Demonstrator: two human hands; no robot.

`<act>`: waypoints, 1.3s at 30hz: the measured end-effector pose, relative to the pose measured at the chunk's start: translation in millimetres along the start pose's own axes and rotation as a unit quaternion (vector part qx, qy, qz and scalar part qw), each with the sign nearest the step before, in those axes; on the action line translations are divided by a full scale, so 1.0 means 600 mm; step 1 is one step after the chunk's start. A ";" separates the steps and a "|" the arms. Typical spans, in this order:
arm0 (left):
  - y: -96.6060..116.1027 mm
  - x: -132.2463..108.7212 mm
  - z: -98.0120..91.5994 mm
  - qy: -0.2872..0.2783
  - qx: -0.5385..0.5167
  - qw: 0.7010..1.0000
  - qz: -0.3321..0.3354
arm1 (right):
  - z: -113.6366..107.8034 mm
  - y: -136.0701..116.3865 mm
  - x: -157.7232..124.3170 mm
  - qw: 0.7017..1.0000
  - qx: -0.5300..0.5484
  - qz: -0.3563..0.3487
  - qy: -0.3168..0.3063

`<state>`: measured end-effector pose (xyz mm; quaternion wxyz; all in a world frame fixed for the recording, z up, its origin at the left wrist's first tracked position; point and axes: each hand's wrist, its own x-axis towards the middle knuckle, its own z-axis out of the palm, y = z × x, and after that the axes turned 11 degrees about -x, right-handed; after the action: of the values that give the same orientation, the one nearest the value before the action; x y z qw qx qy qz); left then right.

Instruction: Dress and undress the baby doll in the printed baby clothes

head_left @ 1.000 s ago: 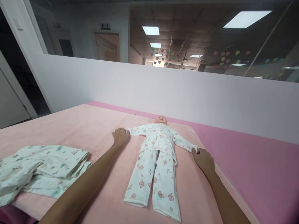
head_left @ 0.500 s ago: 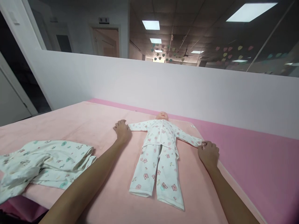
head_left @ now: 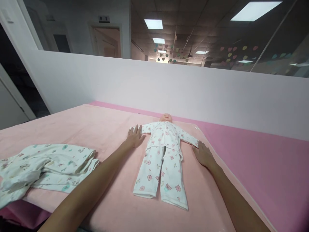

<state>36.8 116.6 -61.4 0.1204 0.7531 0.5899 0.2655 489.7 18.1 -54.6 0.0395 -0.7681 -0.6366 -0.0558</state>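
A baby doll point(head_left: 166, 117) lies on its back on a light pink blanket point(head_left: 101, 129), dressed in a white top point(head_left: 164, 136) and white trousers point(head_left: 161, 175) printed with small pink animals. Its arms are spread out to the sides. My left hand point(head_left: 135, 138) lies flat with fingers spread, resting on the end of the doll's left-side sleeve. My right hand point(head_left: 203, 154) lies flat and open on the blanket, its fingertips touching the end of the other sleeve. Neither hand grips anything.
A second set of baby clothes point(head_left: 45, 166), white with green prints, lies crumpled at the left of the blanket. A darker pink mat point(head_left: 260, 161) extends to the right. A white partition wall point(head_left: 169, 87) with a glass window above runs behind the bed.
Both hands let go of the sleeve ends and opened flat. They moved inward, and the doll's sleeves now lie closer to its body.
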 end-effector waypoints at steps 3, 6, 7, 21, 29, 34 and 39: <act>0.007 -0.006 -0.005 0.003 -0.001 1.000 -0.005 | -0.012 -0.011 -0.013 1.000 0.007 0.011 0.023; 0.036 -0.019 -0.024 0.062 -0.014 0.998 0.001 | -0.047 -0.039 -0.036 0.987 0.038 0.032 0.151; 0.053 -0.022 -0.033 0.094 -0.029 0.995 0.009 | -0.064 -0.054 -0.043 0.976 0.059 0.031 0.207; 0.228 0.009 -0.017 0.021 -0.301 0.952 0.055 | -0.141 -0.303 0.012 0.917 0.357 -0.115 0.138; 0.226 0.004 -0.008 0.049 -0.248 0.949 0.189 | -0.132 -0.291 0.012 0.915 0.341 -0.157 0.150; 0.226 0.009 -0.012 0.012 -0.281 0.946 0.158 | -0.141 -0.283 0.009 0.898 0.380 -0.192 0.111; 0.220 0.020 -0.018 -0.046 -0.347 0.926 0.140 | -0.144 -0.275 0.006 0.886 0.401 -0.218 0.077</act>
<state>142.0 90.4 16.0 0.3631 0.7502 0.3433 0.4330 325.6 41.1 29.8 0.3800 -0.5216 -0.7514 0.1375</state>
